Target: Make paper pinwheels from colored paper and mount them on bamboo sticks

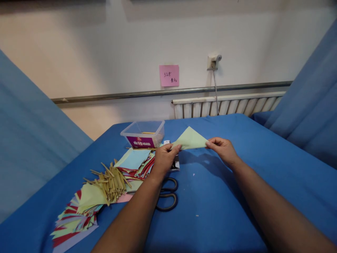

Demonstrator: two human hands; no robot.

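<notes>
A pale green sheet of paper (pixel 190 138), folded into a triangle with its peak pointing away, is stretched between my two hands above the table. My left hand (pixel 164 157) pinches its left corner between thumb and fingers. At the opposite corner, my right hand (pixel 222 149) grips the paper the same way. Below my left forearm lie black-handled scissors (pixel 171 201), their blades mostly hidden. Beside that arm is a stack of coloured paper sheets (pixel 135 160), a light blue one on top. A small box (pixel 176 165) is partly covered by my left hand.
A clear plastic tub (pixel 143 130) with a purple label stands at the back left. Thin brown sticks (pixel 113 182) lie heaped near a fanned pile of coloured paper (pixel 76 221). Small scraps dot the blue tablecloth (pixel 210 203). Blue curtains (pixel 310 95) hang on both sides.
</notes>
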